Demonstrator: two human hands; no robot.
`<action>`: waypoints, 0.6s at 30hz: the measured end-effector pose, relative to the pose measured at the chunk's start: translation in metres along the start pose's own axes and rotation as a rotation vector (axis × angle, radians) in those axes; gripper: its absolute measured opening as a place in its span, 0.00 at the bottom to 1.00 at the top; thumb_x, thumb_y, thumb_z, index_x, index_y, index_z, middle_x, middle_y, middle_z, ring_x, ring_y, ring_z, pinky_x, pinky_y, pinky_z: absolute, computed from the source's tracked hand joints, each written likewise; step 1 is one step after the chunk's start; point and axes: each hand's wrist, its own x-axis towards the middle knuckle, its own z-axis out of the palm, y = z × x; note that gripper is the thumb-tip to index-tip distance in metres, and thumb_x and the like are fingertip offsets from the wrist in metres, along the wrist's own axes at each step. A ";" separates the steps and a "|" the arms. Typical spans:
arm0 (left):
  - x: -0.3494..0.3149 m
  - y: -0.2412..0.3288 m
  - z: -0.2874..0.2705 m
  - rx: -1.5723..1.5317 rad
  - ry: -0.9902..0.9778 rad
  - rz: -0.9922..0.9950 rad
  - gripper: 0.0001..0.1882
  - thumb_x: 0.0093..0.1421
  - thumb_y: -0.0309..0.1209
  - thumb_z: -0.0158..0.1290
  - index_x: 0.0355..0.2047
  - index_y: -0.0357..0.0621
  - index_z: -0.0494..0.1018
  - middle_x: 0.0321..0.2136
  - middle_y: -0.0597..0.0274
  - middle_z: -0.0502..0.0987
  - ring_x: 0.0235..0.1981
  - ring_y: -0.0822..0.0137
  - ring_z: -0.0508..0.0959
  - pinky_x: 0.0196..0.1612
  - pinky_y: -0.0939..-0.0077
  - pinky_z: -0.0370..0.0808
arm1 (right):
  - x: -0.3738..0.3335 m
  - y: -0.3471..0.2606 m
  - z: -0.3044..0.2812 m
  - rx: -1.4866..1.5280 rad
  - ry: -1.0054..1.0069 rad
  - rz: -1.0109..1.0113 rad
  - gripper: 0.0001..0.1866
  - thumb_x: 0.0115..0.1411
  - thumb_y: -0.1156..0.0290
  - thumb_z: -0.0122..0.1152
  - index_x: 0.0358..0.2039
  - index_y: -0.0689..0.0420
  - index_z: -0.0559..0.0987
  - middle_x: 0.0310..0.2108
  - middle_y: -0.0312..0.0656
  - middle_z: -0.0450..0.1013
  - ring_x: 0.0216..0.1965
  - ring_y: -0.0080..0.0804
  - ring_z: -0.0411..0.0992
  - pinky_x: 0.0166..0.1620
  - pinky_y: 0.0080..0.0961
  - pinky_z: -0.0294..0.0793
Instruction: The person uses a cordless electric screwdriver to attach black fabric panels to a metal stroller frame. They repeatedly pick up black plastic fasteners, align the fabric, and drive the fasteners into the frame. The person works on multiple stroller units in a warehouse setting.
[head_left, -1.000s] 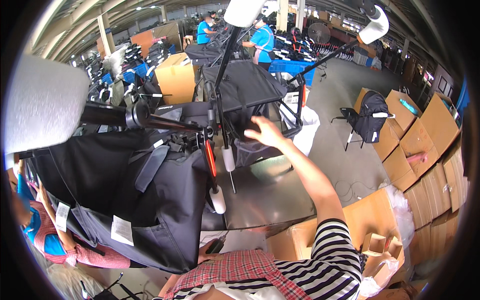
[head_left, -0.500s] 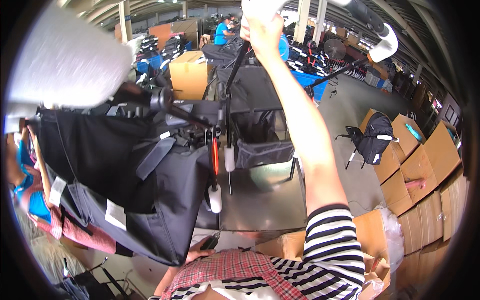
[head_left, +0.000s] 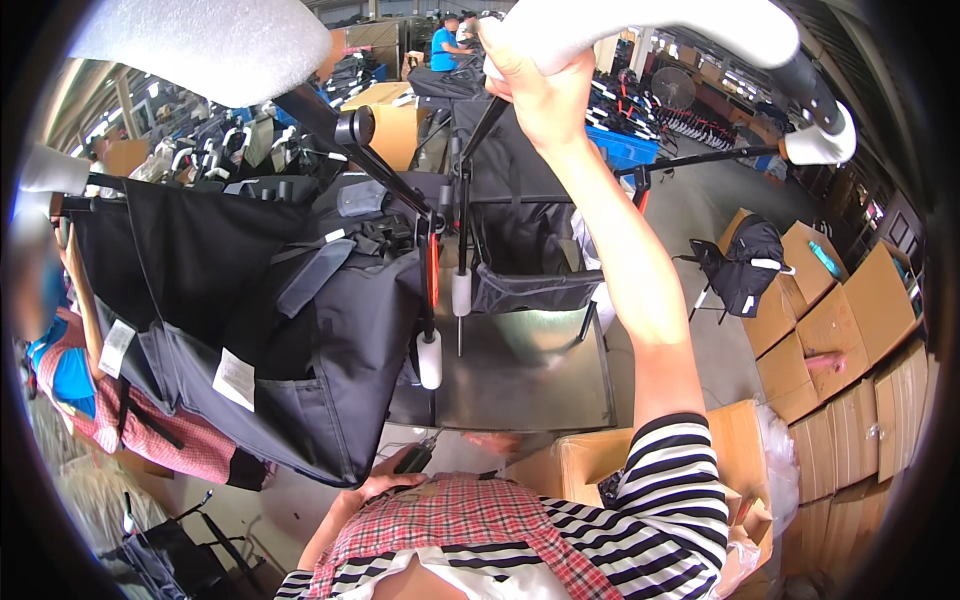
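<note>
My right hand [head_left: 555, 100] is raised, its fingers closed around a white foam-wrapped handlebar [head_left: 660, 28] on a black folding frame that looks like a stroller's. Down at my waist, my left hand [head_left: 385, 484] grips a dark hand tool [head_left: 416, 457] whose exact kind I cannot make out. Black seat fabric [head_left: 350, 370] with white labels hangs from the frame at the left, just above that hand. A second foam-wrapped stretch of bar [head_left: 215, 45] comes close at the upper left. White-sleeved legs [head_left: 429, 360] point down over a shiny metal tabletop [head_left: 530, 375].
At the left edge a co-worker in a checked apron [head_left: 165, 440] reaches toward the frame. Cardboard boxes [head_left: 835, 350] and a folded black stroller [head_left: 752, 265] stand to the right. An open carton [head_left: 590, 445] is by my right side. Stacked stroller parts fill the background.
The handlebar and my right hand now appear lower in view, with more of the bar showing. The left foam stretch has shifted up and right. My left hand still holds the tool.
</note>
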 end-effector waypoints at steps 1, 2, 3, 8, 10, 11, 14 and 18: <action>0.002 -0.003 -0.002 0.011 -0.009 0.006 0.54 0.56 0.56 0.63 0.72 0.41 0.50 0.64 0.45 0.64 0.67 0.55 0.63 0.68 0.66 0.57 | -0.003 -0.007 0.001 -0.069 0.003 0.014 0.10 0.59 0.70 0.73 0.25 0.59 0.81 0.22 0.27 0.74 0.26 0.12 0.72 0.30 0.15 0.70; 0.005 -0.007 -0.004 0.020 -0.019 0.015 0.54 0.56 0.57 0.62 0.72 0.40 0.50 0.64 0.45 0.64 0.67 0.55 0.63 0.68 0.66 0.57 | -0.002 -0.013 0.005 -0.123 0.006 -0.040 0.10 0.59 0.70 0.73 0.25 0.59 0.81 0.22 0.27 0.75 0.26 0.12 0.72 0.30 0.15 0.70; 0.007 -0.009 -0.005 0.029 -0.027 0.023 0.54 0.56 0.57 0.62 0.72 0.40 0.50 0.64 0.45 0.64 0.67 0.55 0.63 0.68 0.66 0.57 | 0.000 -0.018 0.009 -0.176 0.008 -0.094 0.10 0.59 0.69 0.73 0.25 0.59 0.81 0.22 0.27 0.75 0.27 0.12 0.73 0.31 0.15 0.71; 0.010 -0.001 -0.007 0.081 -0.037 -0.015 0.55 0.55 0.58 0.62 0.72 0.39 0.49 0.65 0.45 0.63 0.66 0.56 0.63 0.68 0.68 0.56 | 0.021 -0.022 0.016 -0.028 0.128 0.196 0.11 0.69 0.68 0.56 0.27 0.55 0.74 0.18 0.29 0.64 0.17 0.21 0.63 0.22 0.24 0.63; 0.005 0.020 -0.005 0.116 -0.038 -0.058 0.56 0.55 0.59 0.62 0.72 0.39 0.49 0.65 0.45 0.63 0.66 0.56 0.63 0.68 0.69 0.56 | 0.024 -0.018 0.015 0.172 0.139 0.212 0.10 0.66 0.67 0.61 0.29 0.56 0.76 0.18 0.29 0.66 0.17 0.19 0.63 0.23 0.21 0.63; 0.011 0.008 -0.010 0.103 -0.060 -0.041 0.57 0.55 0.60 0.62 0.72 0.38 0.49 0.65 0.45 0.63 0.67 0.56 0.63 0.68 0.70 0.55 | 0.027 -0.035 0.026 -0.033 0.112 0.206 0.09 0.65 0.66 0.63 0.29 0.56 0.77 0.18 0.28 0.67 0.17 0.18 0.63 0.23 0.20 0.62; 0.020 -0.004 -0.019 0.108 -0.080 -0.002 0.57 0.55 0.60 0.62 0.72 0.37 0.49 0.66 0.45 0.62 0.67 0.56 0.62 0.68 0.69 0.55 | 0.029 -0.059 0.043 -0.391 0.028 0.268 0.09 0.63 0.64 0.67 0.31 0.56 0.79 0.18 0.28 0.68 0.18 0.16 0.64 0.23 0.17 0.61; 0.028 0.001 -0.018 0.078 -0.099 0.016 0.56 0.55 0.57 0.64 0.71 0.38 0.49 0.64 0.44 0.63 0.66 0.56 0.64 0.68 0.68 0.56 | 0.014 -0.053 0.018 -0.342 -0.103 0.283 0.14 0.61 0.61 0.70 0.38 0.56 0.78 0.27 0.34 0.75 0.27 0.19 0.70 0.31 0.22 0.67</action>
